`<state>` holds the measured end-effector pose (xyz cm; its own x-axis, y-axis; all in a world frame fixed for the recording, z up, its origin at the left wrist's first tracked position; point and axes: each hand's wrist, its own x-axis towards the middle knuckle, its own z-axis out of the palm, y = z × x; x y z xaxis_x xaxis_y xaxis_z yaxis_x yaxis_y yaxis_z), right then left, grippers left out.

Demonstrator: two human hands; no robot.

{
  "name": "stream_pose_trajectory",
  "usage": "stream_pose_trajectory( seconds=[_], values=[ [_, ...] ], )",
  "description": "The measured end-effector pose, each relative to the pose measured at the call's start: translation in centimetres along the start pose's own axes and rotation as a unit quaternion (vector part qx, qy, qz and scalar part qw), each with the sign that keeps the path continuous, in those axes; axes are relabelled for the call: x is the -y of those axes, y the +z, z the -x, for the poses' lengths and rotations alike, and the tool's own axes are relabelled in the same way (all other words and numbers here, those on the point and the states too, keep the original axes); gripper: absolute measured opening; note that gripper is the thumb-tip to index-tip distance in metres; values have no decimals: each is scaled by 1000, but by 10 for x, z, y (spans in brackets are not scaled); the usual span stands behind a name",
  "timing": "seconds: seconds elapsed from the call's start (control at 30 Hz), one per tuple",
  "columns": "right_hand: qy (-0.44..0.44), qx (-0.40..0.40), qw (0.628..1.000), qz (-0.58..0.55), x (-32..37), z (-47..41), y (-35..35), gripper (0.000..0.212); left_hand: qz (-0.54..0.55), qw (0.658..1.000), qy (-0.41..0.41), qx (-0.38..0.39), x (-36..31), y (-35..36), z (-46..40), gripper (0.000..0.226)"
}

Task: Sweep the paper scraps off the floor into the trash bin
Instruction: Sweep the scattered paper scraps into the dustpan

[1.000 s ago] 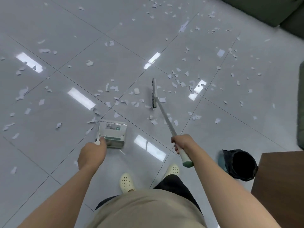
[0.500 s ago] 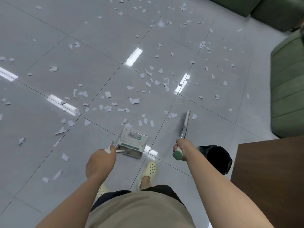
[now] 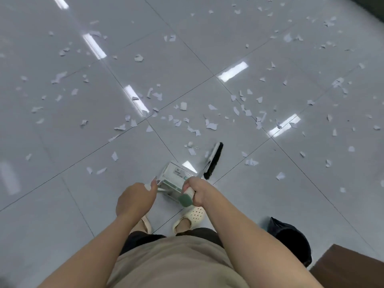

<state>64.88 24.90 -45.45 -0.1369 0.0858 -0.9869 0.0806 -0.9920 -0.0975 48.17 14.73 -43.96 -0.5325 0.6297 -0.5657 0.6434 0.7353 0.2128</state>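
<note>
The right hand (image 3: pixel 198 193) curls its fingers round the green-capped broom (image 3: pixel 214 161) handle, bristle head at one o'clock of the dustpan (image 3: pixel 173 177), whose handle the left hand (image 3: pixel 135 199) grips, paper scraps (image 3: pixel 212 126) strewn across the tiled floor (image 3: pixel 62 204) from nine to three o'clock, the black-lined trash bin (image 3: pixel 291 238) at four o'clock.
</note>
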Motion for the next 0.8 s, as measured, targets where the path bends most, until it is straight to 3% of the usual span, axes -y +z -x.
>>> stream_pose_trajectory(
  seconds=[0.03,0.2,0.37,0.57,0.8],
  values=[
    [-2,26,1000,-14,12,1,2,16,-10,1000,-2,-2,1,-2,3,72],
    [14,85,988,-124,61,-21,-29,23,-22,999,-7,-28,-4,-5,15,63],
    [-13,101,991,-81,70,-10,-47,24,24,998,-20,-59,-9,-9,8,67],
    [-83,41,988,-122,39,20,-92,23,74,995,-14,-59,-34,1,-4,68],
    [-143,-90,961,-221,1,27,-194,21,125,991,37,-2,-102,29,-5,63]
  ],
)
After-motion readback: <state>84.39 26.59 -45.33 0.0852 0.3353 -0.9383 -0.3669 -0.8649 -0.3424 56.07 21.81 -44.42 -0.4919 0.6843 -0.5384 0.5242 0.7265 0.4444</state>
